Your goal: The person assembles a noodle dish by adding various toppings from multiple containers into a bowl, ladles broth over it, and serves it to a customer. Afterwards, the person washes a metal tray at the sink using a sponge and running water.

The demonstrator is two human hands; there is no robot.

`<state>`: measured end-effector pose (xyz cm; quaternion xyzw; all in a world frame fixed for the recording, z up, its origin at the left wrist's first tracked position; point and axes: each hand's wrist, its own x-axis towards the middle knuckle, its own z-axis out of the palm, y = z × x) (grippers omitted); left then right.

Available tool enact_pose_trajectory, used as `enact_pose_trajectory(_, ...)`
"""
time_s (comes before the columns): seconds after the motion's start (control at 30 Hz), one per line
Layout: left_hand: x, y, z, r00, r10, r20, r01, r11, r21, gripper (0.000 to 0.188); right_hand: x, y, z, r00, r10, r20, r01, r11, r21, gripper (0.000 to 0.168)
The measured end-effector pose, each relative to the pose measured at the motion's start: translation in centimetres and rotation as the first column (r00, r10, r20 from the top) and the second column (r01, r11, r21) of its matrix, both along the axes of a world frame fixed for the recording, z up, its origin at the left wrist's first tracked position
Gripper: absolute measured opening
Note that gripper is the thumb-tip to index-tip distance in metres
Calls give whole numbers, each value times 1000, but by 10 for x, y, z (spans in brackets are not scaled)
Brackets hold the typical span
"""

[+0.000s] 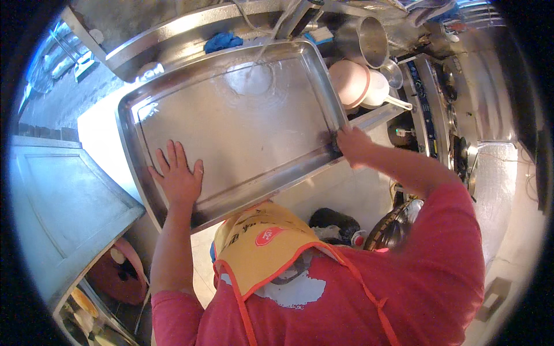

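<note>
A large rectangular stainless-steel tray (233, 129) with raised walls lies tilted before me. A thin stream of water falls into its far part and ripples over the bottom. My left hand (179, 179) is spread flat on the tray's near left part, fingers apart, holding nothing. At the near right corner, my right hand (355, 147) is closed on a dark scouring pad (336, 142) pressed against the tray's inner wall. The pad is mostly hidden by the fingers and blurred, so its exact kind is unclear.
A blue cloth (223, 42) and a blue-backed brush (319, 35) lie behind the tray. To its right are a metal pot (373, 42), a pinkish bowl (349, 82) and a white handled strainer or ladle (383, 93). A pale cabinet (65, 203) stands at left.
</note>
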<state>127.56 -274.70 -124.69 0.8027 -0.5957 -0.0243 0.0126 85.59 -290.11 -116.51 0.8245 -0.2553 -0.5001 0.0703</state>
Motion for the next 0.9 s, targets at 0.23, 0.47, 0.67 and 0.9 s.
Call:
enact_pose_trajectory(0.23,-4,-1,6,1000,22,-20,-21,998,53,69,-2,13,-11,947,-199,252,198,980,33,19)
enact_pose_trajectory(0.47,-4,-3,6,1000,31,-1,-31,995,92,71,26,8,2,927,-336,166,295,927,232,24)
enact_pose_trajectory(0.67,-8,-4,14,999,43,-24,-39,989,143,70,107,60,-40,721,-422,550,88,842,532,28)
enact_pose_trajectory(0.9,-6,-4,15,999,40,-35,-34,989,142,71,186,111,-46,284,-656,699,135,749,649,32)
